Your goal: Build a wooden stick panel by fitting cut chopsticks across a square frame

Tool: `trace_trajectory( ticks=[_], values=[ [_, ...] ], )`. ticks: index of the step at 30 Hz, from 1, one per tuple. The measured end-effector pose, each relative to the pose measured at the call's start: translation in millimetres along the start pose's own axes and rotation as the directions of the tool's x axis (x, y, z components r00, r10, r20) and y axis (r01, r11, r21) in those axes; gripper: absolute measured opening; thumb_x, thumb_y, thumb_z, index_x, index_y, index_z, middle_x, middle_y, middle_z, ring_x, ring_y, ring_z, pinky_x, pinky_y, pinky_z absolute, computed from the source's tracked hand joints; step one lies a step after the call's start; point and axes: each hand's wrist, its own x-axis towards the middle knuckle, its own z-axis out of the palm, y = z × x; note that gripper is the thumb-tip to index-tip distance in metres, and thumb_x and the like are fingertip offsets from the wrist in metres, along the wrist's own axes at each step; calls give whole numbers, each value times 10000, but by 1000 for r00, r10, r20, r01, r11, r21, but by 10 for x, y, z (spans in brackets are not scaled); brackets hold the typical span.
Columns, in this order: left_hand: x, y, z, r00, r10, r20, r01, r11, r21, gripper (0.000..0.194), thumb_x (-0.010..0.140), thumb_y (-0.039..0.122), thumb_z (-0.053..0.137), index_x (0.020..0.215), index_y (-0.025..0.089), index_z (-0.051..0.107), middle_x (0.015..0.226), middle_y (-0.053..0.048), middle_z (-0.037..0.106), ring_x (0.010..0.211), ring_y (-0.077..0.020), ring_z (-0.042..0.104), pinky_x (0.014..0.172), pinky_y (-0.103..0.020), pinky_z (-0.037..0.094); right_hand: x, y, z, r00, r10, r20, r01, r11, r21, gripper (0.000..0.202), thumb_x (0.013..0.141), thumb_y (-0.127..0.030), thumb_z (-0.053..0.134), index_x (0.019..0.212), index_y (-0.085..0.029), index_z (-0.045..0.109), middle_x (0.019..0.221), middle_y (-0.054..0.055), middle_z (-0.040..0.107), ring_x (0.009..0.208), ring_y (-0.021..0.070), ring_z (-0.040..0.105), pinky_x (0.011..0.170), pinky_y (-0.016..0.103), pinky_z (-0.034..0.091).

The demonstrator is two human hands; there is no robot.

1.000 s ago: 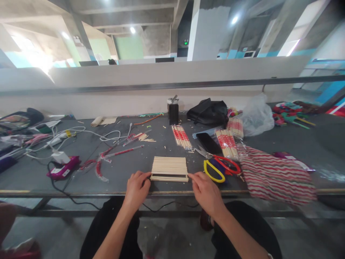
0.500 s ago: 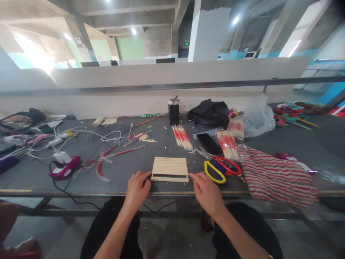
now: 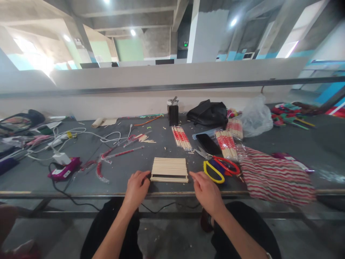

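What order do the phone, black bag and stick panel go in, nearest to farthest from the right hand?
From the right hand:
1. Stick panel, just to its left
2. Phone, out in front
3. Black bag, behind the phone

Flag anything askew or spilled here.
Flat pale wooden-stick panel: dark gap near its front edge; other sticks sit close. Red-striped fabric overhangs the front edge of the dark grey table. Short pale wooden sticks lie scattered farther back.
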Motion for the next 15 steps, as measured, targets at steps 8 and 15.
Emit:
trace_trajectory(
  ticks=[8,15],
  values=[
    [24,-16,20,1000,19,-20,-20,998,-54,344,804,183,426,994,209,712,882,-44,671,844,-186,577,807,-343,440,-14,-34,-2,1000,7,10,-6,999,-35,368,853,-91,400,1104,-166,658,951,81,647,914,210,593,849,323,477],
    [-6,12,17,1000,24,-10,-25,999,-22,351,800,169,423,985,200,720,891,-48,663,850,-189,572,804,-336,428,-22,-29,8,1000,-13,12,13,997,-71,359,853,-92,420,1102,-188,661,951,73,639,913,211,586,843,320,475]
  ],
)
